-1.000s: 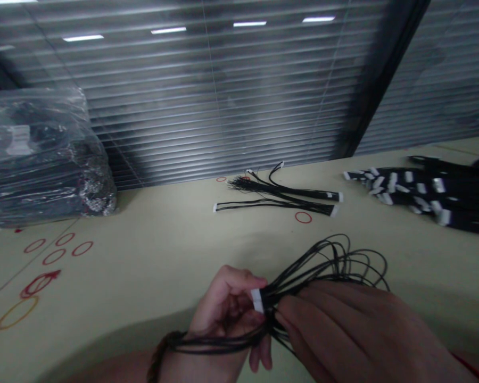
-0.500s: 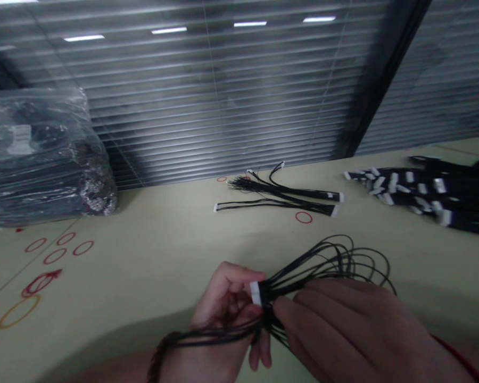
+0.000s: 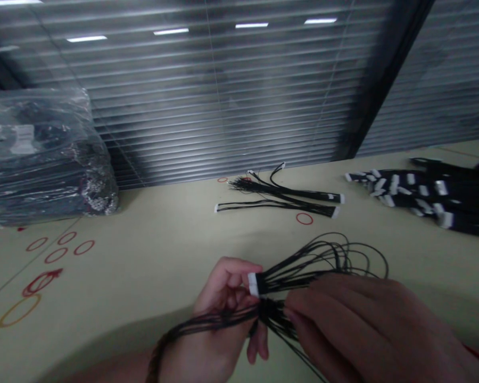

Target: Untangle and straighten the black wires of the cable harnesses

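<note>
A black wire harness with a white connector at its left end is between my hands, low in the middle. My left hand grips it near the connector, thumb above and fingers curled beneath. Part of the wire bundle runs leftward across the left palm to the wrist. From the right, my right hand is closed over the wires, its fingertips pinching the strands just right of the connector. Loose wire loops arch up behind the right hand. What lies under the right fingers is hidden.
More black harnesses lie near the blinds. A pile of harnesses with white connectors is at the right. At the left stands a clear plastic bag of black wires. Red rubber bands and a yellow one lie at the left.
My right hand has shifted slightly right along the wires, away from the connector. More of the bundle below the connector now shows. My left hand keeps its grip.
</note>
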`<state>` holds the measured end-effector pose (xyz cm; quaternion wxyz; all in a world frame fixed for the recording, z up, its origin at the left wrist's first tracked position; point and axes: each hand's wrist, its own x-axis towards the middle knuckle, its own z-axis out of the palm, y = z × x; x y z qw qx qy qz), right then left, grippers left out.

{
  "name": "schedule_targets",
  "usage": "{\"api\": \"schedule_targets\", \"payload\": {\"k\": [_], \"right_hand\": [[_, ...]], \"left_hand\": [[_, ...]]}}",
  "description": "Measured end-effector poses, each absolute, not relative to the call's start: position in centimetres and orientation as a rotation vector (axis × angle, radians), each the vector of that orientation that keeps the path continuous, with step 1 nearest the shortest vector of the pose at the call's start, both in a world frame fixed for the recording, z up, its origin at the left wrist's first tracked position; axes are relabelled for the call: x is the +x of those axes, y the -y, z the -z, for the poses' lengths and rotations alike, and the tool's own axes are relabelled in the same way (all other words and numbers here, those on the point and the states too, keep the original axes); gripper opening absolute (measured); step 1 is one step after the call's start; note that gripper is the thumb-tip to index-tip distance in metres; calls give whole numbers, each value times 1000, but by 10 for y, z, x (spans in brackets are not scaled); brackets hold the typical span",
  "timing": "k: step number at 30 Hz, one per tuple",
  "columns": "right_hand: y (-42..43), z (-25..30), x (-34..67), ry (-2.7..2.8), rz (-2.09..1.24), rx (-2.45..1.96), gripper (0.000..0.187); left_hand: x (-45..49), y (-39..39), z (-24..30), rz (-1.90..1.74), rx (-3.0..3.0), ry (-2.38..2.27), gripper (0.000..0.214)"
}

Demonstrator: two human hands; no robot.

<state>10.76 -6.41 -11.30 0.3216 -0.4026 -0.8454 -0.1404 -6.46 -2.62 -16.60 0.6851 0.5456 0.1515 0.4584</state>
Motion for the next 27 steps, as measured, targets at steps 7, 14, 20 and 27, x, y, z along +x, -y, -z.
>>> {"api": "schedule_targets", "payload": {"k": [7,14,20,27], "right_hand": [[65,116,108,2182,235,-975,45],[65,118,110,2159,243,-971,45],[65,113,105,2293,479,-1023,28],[64,114,104,2324,559,-1017,26]], "left_hand": [[-64,29,170,-1011,1193,-355,23],[-64,29,173,-1051,1219,-297,20],[-61,30,175,-1078,1224,-240,20],[-62,32,171,-1047,1292,-248,18]]}}
